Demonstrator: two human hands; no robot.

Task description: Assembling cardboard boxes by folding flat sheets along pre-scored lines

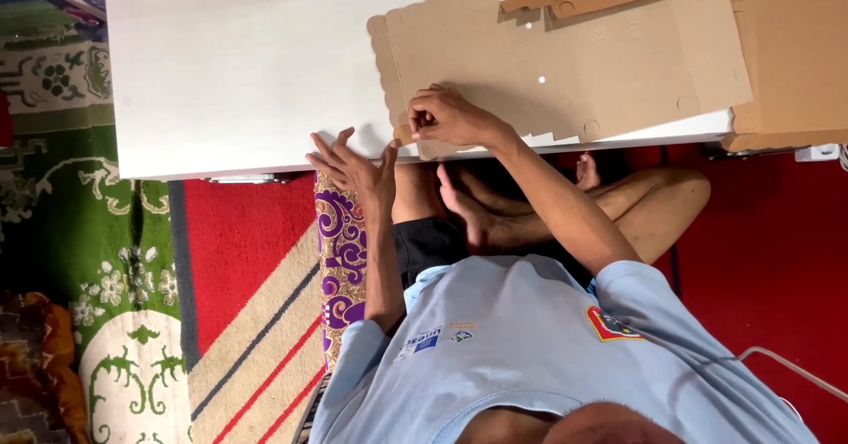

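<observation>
Cardboard sheet (pixel 548 64) lies pinched under right hand (pixel 450 117).

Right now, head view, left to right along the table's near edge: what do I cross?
Green patterned carpet → red striped rug → left hand, open with fingers spread → right hand, pinching the scalloped cardboard sheet → cardboard stack at the far right.

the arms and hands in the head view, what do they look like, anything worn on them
Both arms are bare from above the elbow down, with short light blue shirt sleeves at the top. The left hand and right hand wear no gloves. No rings, watch or bands are visible on the fingers or wrists.
</observation>
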